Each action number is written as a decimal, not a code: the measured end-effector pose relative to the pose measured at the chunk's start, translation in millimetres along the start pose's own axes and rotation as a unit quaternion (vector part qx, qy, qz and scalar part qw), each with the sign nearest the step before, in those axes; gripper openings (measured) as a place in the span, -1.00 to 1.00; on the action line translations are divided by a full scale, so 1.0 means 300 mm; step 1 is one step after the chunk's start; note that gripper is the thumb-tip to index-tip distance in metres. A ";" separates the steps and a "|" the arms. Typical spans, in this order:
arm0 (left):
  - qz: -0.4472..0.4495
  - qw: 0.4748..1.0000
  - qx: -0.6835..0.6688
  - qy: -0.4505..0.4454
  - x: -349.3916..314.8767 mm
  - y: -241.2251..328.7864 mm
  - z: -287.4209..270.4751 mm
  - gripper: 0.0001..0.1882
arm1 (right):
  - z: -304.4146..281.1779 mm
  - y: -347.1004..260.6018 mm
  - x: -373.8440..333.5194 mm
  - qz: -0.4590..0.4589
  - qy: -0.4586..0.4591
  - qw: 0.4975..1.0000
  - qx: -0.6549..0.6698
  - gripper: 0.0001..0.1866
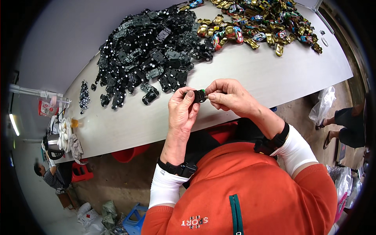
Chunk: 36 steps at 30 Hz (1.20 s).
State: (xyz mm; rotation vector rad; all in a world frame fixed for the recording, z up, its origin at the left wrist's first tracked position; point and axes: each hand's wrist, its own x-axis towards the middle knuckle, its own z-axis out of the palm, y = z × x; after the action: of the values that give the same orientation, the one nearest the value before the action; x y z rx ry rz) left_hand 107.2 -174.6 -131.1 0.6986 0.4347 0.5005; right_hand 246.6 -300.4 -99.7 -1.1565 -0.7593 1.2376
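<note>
My left hand (pixel 182 109) and my right hand (pixel 227 96) meet above the front edge of the grey table (pixel 250 74). Together they grip one small black toy-car chassis (pixel 199 96) with a green spot on it; fingers cover most of it. A large heap of black chassis parts (pixel 149 51) lies on the table just beyond my hands. Farther back to the right sits a pile of gold and coloured toy-car bodies (pixel 254 23).
A small cluster of shiny metal bits (pixel 84 94) lies at the table's left. A kettle and cups (pixel 58 137) stand on the left end. Another person (pixel 53 174) crouches at lower left, and someone's legs (pixel 344 125) show at the right. Red stools (pixel 129 154) sit under the table.
</note>
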 end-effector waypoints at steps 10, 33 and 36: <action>0.036 0.996 0.076 -0.002 -0.014 0.002 0.030 -0.87 | -0.015 0.021 -0.002 -0.022 -0.001 0.999 0.030 -0.87; -0.043 0.981 0.182 -0.056 -0.015 0.021 0.036 -0.87 | -0.028 0.014 -0.009 -0.069 0.009 0.997 -0.044 -0.89; -0.011 0.976 0.218 -0.017 -0.027 0.006 0.062 -0.87 | -0.012 0.054 0.002 -0.170 0.100 0.948 -0.251 -0.89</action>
State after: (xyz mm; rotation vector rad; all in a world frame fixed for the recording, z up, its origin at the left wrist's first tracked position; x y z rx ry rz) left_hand 110.1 -187.2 -115.3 1.1221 0.5259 0.3740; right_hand 245.1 -301.7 -116.2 -1.4595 -1.1034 0.6381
